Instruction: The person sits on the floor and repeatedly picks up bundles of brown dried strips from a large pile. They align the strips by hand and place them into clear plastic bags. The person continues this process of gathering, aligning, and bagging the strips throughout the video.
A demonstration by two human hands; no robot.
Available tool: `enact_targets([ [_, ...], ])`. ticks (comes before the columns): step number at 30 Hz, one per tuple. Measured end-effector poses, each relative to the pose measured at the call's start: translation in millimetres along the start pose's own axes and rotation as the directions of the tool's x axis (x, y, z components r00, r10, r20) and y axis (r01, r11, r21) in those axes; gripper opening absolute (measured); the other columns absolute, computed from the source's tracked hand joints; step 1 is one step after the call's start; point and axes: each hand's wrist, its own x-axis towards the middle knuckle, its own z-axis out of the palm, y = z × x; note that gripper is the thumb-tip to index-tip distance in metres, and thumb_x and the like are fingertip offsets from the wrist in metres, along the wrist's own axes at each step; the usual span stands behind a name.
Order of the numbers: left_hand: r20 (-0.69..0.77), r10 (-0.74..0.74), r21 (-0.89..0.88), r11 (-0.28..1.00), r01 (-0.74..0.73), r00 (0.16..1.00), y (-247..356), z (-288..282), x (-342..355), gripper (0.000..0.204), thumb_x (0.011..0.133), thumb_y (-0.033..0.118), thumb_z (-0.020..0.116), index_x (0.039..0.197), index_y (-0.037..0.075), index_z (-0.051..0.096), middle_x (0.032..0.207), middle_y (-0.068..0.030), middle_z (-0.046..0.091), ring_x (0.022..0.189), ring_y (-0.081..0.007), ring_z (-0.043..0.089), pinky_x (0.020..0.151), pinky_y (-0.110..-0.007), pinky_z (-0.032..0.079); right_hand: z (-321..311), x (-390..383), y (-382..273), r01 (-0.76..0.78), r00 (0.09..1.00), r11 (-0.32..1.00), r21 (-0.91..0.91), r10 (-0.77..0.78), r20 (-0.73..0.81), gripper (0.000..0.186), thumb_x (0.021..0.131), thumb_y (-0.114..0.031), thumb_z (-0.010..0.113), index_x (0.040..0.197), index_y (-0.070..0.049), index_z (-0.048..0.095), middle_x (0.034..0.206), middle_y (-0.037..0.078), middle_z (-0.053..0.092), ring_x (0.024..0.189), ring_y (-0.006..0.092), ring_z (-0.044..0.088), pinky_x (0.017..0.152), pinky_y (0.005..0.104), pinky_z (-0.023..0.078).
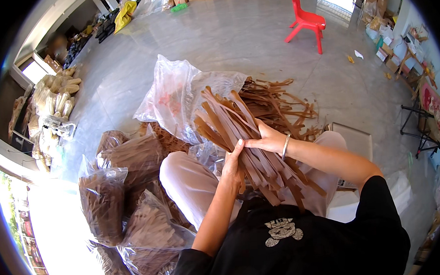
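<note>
Above my lap I hold a thick bundle of brown strips, flat and ribbon-like, their ends fanning out at both sides. My left hand wraps the bundle's near left side, thumb up. My right hand, with a bangle at the wrist, closes round its middle from the right; the two thumbs nearly meet. Past the bundle, a loose heap of brown strips lies on the floor, partly covered by a clear plastic bag. What the material of the strips is I cannot tell.
Clear bags packed with brown strips pile up at my left. A red chair stands far right on the grey floor. A pale tray lies beside my right knee. Bundled goods line the left wall; boxes and clutter fill the right.
</note>
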Motion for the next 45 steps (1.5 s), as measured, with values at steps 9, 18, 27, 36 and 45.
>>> enact_targets([
  [9,0.131,-0.099,-0.032,0.994,0.104,0.986,35,-2,19,0.066,0.076,0.033,0.071,0.125,-0.001,0.043,0.113,-0.0165,0.057,0.104,-0.0300,0.056,0.091,-0.043,0.046,-20,-15,-60,0.025,0.997,0.998,0.052,-0.029,0.076,0.083,0.075,-0.017,0.073,0.138,-0.001,0.021,0.136,0.012,0.036,0.128,0.0220,0.030,0.107,0.0347,0.024],
  [18,0.273,-0.155,0.126,0.984,0.125,0.949,-15,5,4,0.084,0.068,0.029,0.079,0.134,0.007,0.033,0.127,-0.0086,0.048,0.116,-0.0257,0.047,0.099,-0.040,0.038,3,-75,-6,0.164,0.972,0.882,-0.441,-0.222,-0.082,0.096,0.077,-0.020,0.064,0.137,0.009,-0.006,0.144,0.027,0.008,0.136,0.0353,0.009,0.111,0.0380,0.012],
  [27,0.309,-0.055,0.118,0.993,0.020,0.950,1,16,27,0.076,0.065,0.022,0.080,0.128,0.004,0.042,0.118,-0.0094,0.055,0.109,-0.0231,0.051,0.094,-0.037,0.041,13,-53,-34,-0.041,0.974,0.649,-0.760,-0.144,-0.175,0.097,0.083,-0.040,0.057,0.135,0.013,-0.005,0.138,0.036,0.011,0.130,0.0480,0.018,0.104,0.0516,0.024],
  [36,0.301,-0.055,-0.079,0.993,0.083,0.952,-16,-11,39,0.069,0.070,0.028,0.072,0.128,0.002,0.043,0.120,-0.0116,0.054,0.108,-0.0268,0.053,0.096,-0.039,0.041,-2,-67,-33,0.122,0.992,0.811,-0.573,-0.089,0.084,0.073,0.094,-0.025,0.043,0.139,0.007,-0.005,0.146,0.027,0.007,0.136,0.0331,0.016,0.110,0.0324,0.019],
  [45,0.495,-0.011,-0.141,0.986,0.093,0.869,3,12,22,0.080,0.069,0.033,0.069,0.133,-0.001,0.035,0.136,-0.0137,0.041,0.124,-0.0283,0.041,0.105,-0.040,0.032,2,-77,-14,0.069,0.998,0.665,-0.744,-0.043,0.054,0.086,0.089,-0.051,0.042,0.140,0.006,0.004,0.143,0.033,0.000,0.133,0.0501,0.001,0.107,0.0516,0.013],
])
